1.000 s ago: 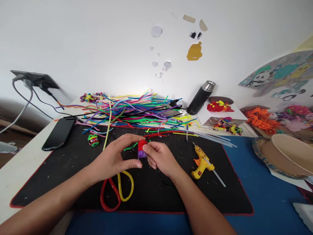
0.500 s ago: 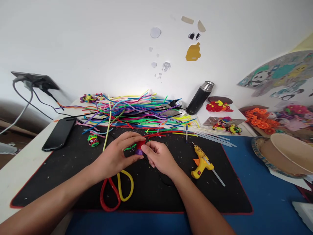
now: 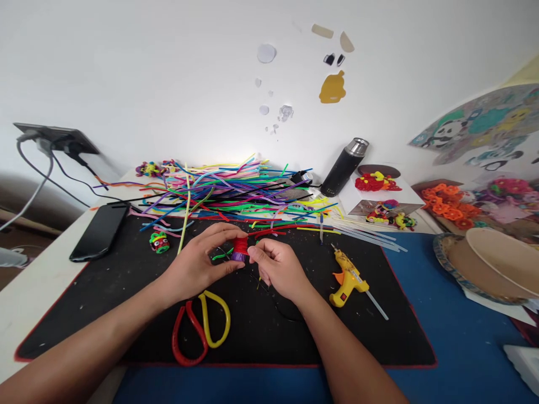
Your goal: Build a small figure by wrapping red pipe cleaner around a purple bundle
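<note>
My left hand [image 3: 197, 258] holds a small roll wound from pipe cleaners, red above and purple below [image 3: 240, 248], between thumb and fingertips. Close against the roll's right side, my right hand [image 3: 278, 266] is closed in a pinch; what lies between its fingertips is too small to make out. A green pipe cleaner piece [image 3: 222, 254] shows behind my left hand. Below that hand lie scissors with one red and one yellow handle [image 3: 215, 343], their blades hidden. A finished little figure with green and red parts and eyes [image 3: 159, 242] stands to the left.
A yellow glue gun [image 3: 347, 280] lies right on the black mat [image 3: 290, 342]. Many coloured pipe cleaners [image 3: 227, 188] are heaped along the wall. A phone [image 3: 99, 233] lies left; a black flask [image 3: 343, 168], a pen [image 3: 321, 229] and a bowl [image 3: 446, 266] are at the right.
My right fingertips have shifted slightly right, off the front of the roll, so more of its red and purple winding shows. My left hand keeps its hold.
</note>
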